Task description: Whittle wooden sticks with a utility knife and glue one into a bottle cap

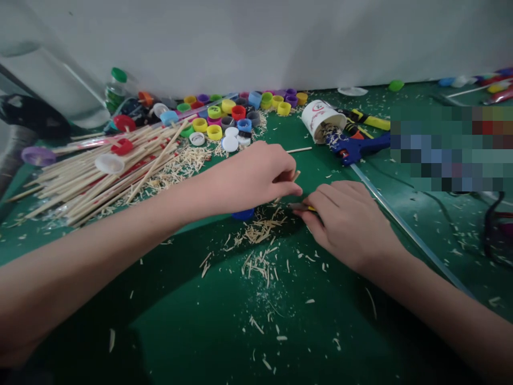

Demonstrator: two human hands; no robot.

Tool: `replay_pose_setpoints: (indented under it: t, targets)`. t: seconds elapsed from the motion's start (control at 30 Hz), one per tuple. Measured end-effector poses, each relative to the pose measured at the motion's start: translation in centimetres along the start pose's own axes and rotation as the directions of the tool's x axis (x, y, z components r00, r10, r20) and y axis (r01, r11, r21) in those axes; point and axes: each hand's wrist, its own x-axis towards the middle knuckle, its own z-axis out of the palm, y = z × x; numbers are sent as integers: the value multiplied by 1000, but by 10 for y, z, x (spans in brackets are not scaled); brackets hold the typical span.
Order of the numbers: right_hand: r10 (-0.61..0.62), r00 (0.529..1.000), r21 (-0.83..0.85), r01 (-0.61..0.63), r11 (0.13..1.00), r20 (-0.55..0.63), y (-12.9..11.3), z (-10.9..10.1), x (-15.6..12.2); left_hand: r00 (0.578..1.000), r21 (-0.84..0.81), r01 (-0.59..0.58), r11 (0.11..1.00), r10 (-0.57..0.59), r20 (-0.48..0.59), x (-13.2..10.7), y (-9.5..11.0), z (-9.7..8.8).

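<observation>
My left hand (258, 179) is closed, its fingers pinching a short wooden stick (296, 175) whose ends barely show. My right hand (347, 222) grips a small cutter knife with a yellow handle (311, 208), mostly hidden in the fingers. Its blade (297, 206) points left, just below the left fingertips. Under my left wrist, part of a blue bottle cap (243, 214) shows. Wood shavings (260, 230) lie heaped below both hands. Behind the left hand, a thin stick (300, 150) lies on the green table (188, 299).
Many wooden skewers (100, 171) lie at left, some bearing caps. Colourful bottle caps (228, 115) cluster at the back beside a green-capped bottle (116, 88). A tipped paper cup (323, 120) spills shavings near a blue glue gun (356, 147), whose clear glue stick (409, 227) extends toward my right forearm.
</observation>
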Motion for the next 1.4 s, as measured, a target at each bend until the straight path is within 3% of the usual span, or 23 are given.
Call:
replay_pose_setpoints:
  t: [0.23,0.33,0.67,0.83,1.07,1.3,1.4]
  targets:
    - [13,999,-33,-12,999,40,-2,1,4,983,-97,-144,985,154,102,0,-3,-5]
    - [23,997,-25,-21,999,75,1,0,5,974,-177,-135,975,163,158,1,-7,-8]
    - [81,996,-21,-81,996,-28,2,2,-4,997,3,59,998,-59,-44,2,-12,-3]
    - [92,994,-32,-93,995,-55,2,1,-4,992,30,117,993,-115,-45,2,-10,0]
    - [95,995,-4,-95,995,-2,1,0,1,998,28,53,998,-52,-44,1,-8,2]
    - [87,992,-18,-86,996,88,-2,1,7,996,-24,-75,997,76,41,-1,-4,-1]
    - [84,992,-7,-83,997,96,0,1,7,997,-45,-65,997,67,45,-1,-4,-2]
